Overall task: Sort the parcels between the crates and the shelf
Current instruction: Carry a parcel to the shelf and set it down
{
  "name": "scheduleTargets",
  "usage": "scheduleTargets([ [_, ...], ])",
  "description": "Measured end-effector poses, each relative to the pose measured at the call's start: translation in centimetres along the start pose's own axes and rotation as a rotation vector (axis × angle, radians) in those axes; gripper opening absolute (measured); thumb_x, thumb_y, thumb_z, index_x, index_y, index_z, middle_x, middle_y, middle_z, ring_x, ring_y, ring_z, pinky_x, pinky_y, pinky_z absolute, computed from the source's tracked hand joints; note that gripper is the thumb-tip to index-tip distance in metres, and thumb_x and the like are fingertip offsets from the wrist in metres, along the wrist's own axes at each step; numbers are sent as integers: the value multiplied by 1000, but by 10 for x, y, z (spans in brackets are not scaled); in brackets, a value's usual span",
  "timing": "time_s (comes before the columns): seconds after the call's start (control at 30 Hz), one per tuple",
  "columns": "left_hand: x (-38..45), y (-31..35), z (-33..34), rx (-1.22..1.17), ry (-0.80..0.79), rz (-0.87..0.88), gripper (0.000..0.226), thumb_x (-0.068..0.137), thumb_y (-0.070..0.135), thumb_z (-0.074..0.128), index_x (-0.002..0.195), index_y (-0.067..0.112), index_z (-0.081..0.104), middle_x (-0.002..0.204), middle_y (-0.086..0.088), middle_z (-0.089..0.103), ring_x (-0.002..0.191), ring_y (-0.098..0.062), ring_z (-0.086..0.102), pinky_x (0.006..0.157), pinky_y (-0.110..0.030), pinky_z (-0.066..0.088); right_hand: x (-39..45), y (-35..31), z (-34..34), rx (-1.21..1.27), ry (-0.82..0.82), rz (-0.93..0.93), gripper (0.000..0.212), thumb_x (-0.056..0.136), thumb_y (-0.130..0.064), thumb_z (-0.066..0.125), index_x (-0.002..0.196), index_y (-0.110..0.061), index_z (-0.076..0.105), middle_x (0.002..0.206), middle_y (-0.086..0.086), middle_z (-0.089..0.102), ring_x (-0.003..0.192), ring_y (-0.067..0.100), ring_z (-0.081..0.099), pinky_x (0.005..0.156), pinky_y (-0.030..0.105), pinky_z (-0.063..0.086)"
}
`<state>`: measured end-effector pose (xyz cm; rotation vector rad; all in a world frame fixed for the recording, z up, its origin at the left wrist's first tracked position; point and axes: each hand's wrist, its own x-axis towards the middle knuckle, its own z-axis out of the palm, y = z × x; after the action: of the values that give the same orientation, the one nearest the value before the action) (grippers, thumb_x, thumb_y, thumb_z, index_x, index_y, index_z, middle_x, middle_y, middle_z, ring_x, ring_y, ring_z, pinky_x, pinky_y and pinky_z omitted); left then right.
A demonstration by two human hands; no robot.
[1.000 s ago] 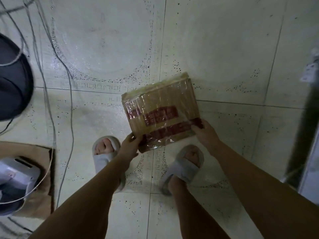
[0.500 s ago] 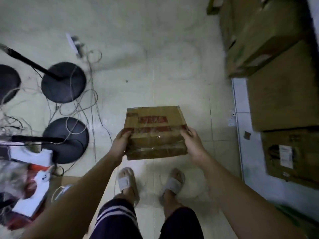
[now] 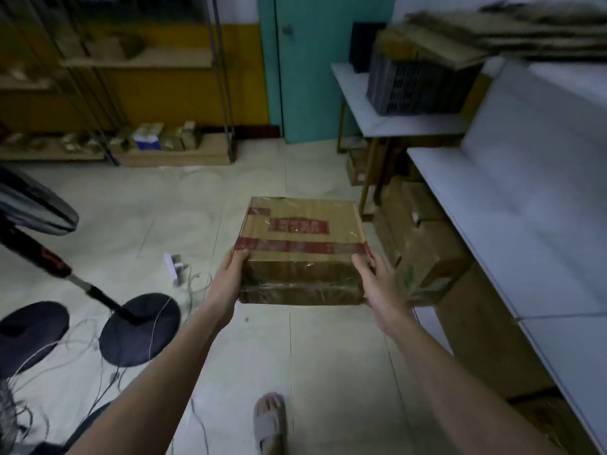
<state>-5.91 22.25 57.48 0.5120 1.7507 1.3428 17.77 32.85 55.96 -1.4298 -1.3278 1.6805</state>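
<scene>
A brown cardboard parcel [image 3: 300, 244] wrapped in clear film, with red tape and a red printed label on top, is held in mid-air at the centre of the view. My left hand [image 3: 230, 277] grips its near left corner, thumb on top. My right hand [image 3: 374, 277] grips the near right corner the same way. A dark slatted crate [image 3: 414, 83] stands on a small white table at the back right. A metal shelf [image 3: 138, 60] with small packages on its lowest board lines the far left wall.
A long white table [image 3: 525, 205] runs along the right with cardboard boxes [image 3: 423, 244] under it and flattened cardboard on top. Fan stands with round black bases [image 3: 138, 330] and loose cables lie on the floor at left. A teal door [image 3: 315, 60] is straight ahead.
The view has swung up from the floor to the room ahead. Both hands keep hold of the parcel, which has levelled out and come up in front of me.
</scene>
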Motion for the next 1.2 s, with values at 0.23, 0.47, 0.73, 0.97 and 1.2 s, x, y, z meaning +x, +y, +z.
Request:
scheduleTargets([
  [0.23,107,110,-10,-98,-86,83,30,99,46,41,125,40,55,120,7,62,107,-16,58,75,-38,48,77,-109,46,31,80,-156,64,86,-69,55,145,-52,35,148,-10,47,133,20,49,108,54,44],
  [0.47,194,200,-37,-125,-122,201,34,100,47,41,130,38,52,120,6,62,105,-14,59,69,-36,50,150,-212,89,-45,125,-290,66,68,-85,58,129,-62,46,138,-12,56,127,17,54,106,53,46],
  [0.73,295,284,-50,-117,-123,280,38,100,49,42,136,38,49,123,6,60,106,-11,58,69,-35,50,244,-294,128,-57,136,-344,88,53,-99,53,133,-63,39,142,-14,52,128,19,52,106,57,44],
  [0.97,392,326,-32,-107,-97,284,38,100,50,42,136,40,48,126,8,58,108,-8,56,74,-35,48,342,-342,146,-5,111,-373,70,83,-70,58,146,-46,38,145,-10,50,132,16,48,112,51,40],
  [1.2,495,387,-1,-59,-33,349,39,102,44,41,139,34,46,125,4,58,107,-8,55,71,-30,45,468,-392,144,-86,91,-362,92,49,-103,46,132,-65,37,147,-12,48,133,21,47,108,59,40],
])
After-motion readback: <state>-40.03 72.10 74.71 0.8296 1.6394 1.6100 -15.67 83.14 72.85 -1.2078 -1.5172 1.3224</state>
